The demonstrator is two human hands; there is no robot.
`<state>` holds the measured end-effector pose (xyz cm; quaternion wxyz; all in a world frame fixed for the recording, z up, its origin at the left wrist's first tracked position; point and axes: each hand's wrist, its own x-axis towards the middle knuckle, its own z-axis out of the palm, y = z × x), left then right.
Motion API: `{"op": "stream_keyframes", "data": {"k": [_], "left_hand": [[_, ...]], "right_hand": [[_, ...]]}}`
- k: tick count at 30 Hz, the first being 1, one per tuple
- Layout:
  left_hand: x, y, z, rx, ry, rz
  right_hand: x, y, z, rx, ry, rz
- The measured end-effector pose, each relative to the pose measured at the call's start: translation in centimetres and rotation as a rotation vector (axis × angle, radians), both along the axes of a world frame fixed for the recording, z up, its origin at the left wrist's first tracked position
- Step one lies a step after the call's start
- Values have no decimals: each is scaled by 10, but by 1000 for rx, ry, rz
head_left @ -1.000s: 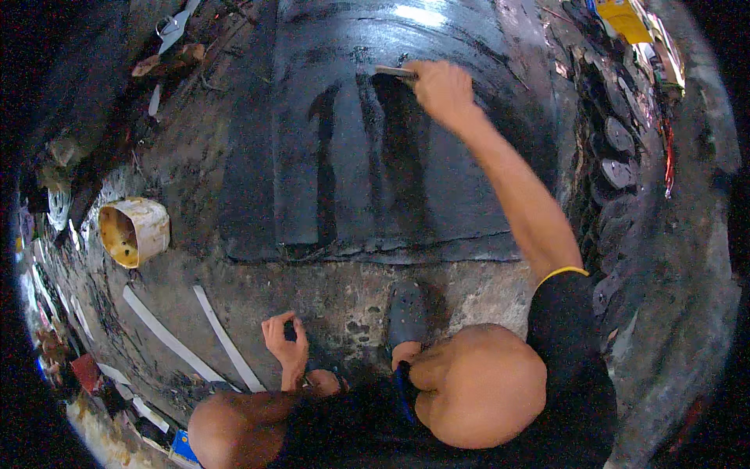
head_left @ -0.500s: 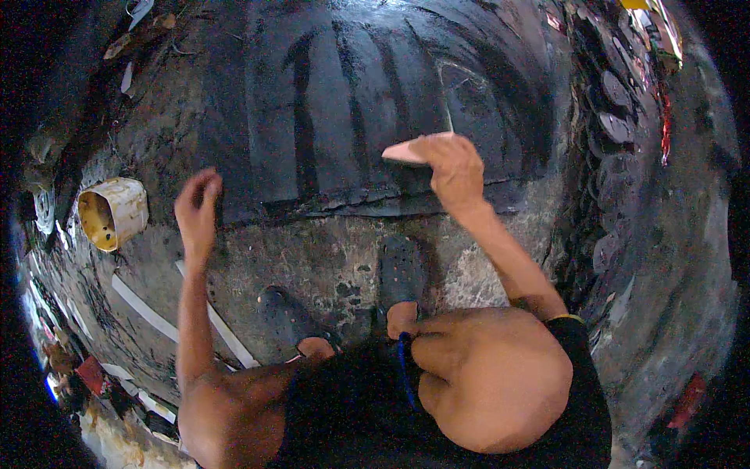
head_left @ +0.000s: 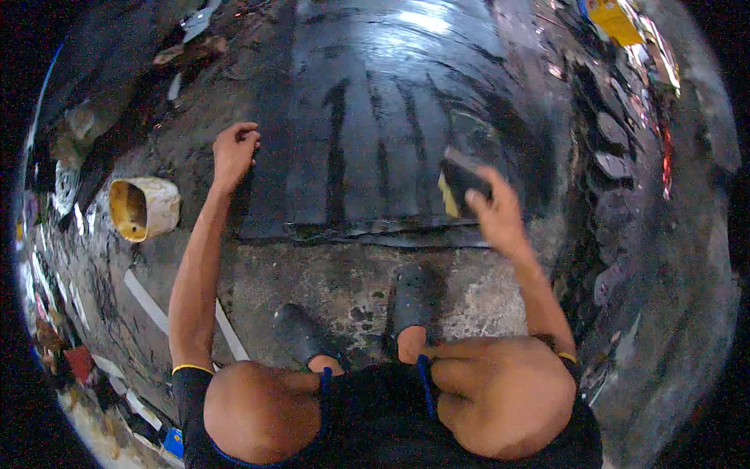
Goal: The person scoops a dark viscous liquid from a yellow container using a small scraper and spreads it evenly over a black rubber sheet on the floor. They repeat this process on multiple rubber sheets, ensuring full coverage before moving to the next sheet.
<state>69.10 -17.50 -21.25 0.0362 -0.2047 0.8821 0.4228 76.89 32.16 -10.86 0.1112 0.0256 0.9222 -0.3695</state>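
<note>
A wide black sheet (head_left: 305, 176), smooth and streaked with darker bands, lies on the ground in front of my feet. At its left edge is my left hand (head_left: 234, 152), its fingers curled in; whether they pinch the edge I cannot make out. Over the right part of the sheet, my right hand (head_left: 504, 215) grips a flat, dark, roughly rectangular piece (head_left: 466, 176) with a yellowish strip along one side. Thumb and fingers close on its right end; motion blurs them, and the piece's exact kind does not show.
An off-white bucket (head_left: 162, 207) lies on its side at the left, stained yellow inside. White strips (head_left: 147, 299) lie on the ground below it. Dark scraps (head_left: 613, 164) are heaped along the right, with a yellow box (head_left: 613, 22) at the far right. My clogs (head_left: 412, 295) stand before the sheet's ragged near edge.
My left hand has gone farther out along the sheet's left side. My right hand has swung right and nearer, and its piece now shows a dark face instead of a pale one.
</note>
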Motion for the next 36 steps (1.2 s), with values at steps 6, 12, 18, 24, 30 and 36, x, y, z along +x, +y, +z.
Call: {"op": "stream_keyframes", "data": {"k": [6,12,18,24,30,36], "left_hand": [[-45,28,-23,135,-137,28],[-71,23,-30,26,-155,-92],[-71,34,-12,223,-186,11],[-128,8,-21,175,-95,26],[-158,-37,-26,254,38,-143],[-11,-22,19,13,298,-147]], "right_hand": [[-141,15,34,-662,-112,-204],[-177,16,-102,339,478,-44],[-215,12,-75,214,503,248],[-289,7,-74,223,622,461],[-309,-40,-88,344,572,388],[-109,-20,-72,160,467,397]]}}
